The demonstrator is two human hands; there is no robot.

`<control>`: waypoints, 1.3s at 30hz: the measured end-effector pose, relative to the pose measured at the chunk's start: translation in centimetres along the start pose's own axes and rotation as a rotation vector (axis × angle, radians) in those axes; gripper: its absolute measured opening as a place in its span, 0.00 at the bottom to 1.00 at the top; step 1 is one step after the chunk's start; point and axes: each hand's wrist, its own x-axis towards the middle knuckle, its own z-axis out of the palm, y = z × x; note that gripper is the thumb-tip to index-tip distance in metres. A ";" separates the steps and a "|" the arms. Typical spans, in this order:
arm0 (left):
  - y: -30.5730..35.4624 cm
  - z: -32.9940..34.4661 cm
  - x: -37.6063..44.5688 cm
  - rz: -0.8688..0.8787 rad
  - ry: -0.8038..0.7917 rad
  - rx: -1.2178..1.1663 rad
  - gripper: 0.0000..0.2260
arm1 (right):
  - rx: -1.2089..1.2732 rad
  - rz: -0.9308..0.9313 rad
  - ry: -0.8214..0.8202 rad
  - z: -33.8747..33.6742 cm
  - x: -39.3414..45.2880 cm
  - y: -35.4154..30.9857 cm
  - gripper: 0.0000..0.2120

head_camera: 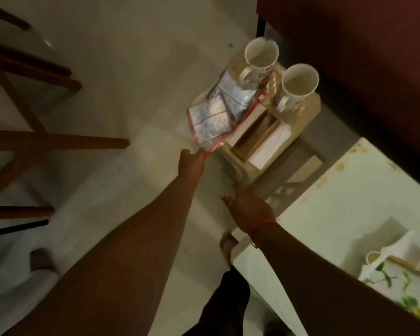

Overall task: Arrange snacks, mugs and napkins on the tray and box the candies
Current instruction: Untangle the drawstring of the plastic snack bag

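A clear snack bag with red edges and small packets inside lies over the left side of a low wooden stool. My left hand pinches the bag's near corner. Two white mugs stand at the stool's far end. Beside them sits an open wooden box with white napkins in its right compartment. My right hand hovers just in front of the stool, fingers spread, holding nothing. A floral tray sits on the white table at lower right.
A white table fills the lower right, carrying the tray, a small cup and a wooden holder. Wooden chair legs stand at left on the pale floor. A dark red wall rises behind the stool. My feet show below.
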 end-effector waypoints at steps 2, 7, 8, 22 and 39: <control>0.5 0.6 1.0 -0.033 -0.021 -0.146 0.20 | -0.005 0.034 -0.043 0.9 0.6 0.5 0.25; 0.9 0.8 1.4 -0.068 -0.022 -0.371 0.09 | -0.021 0.069 -0.118 2.0 0.6 1.9 0.25; 1.0 0.7 1.2 -0.065 -0.017 -0.412 0.09 | -0.027 0.062 -0.125 1.8 0.4 1.9 0.25; 0.2 -4.5 -13.5 0.410 0.155 -0.253 0.06 | -0.080 -0.338 0.401 -3.4 -5.1 -3.1 0.22; -7.8 0.2 -51.6 0.369 -0.235 -0.257 0.13 | 0.118 -0.435 0.259 -11.6 -39.7 12.5 0.16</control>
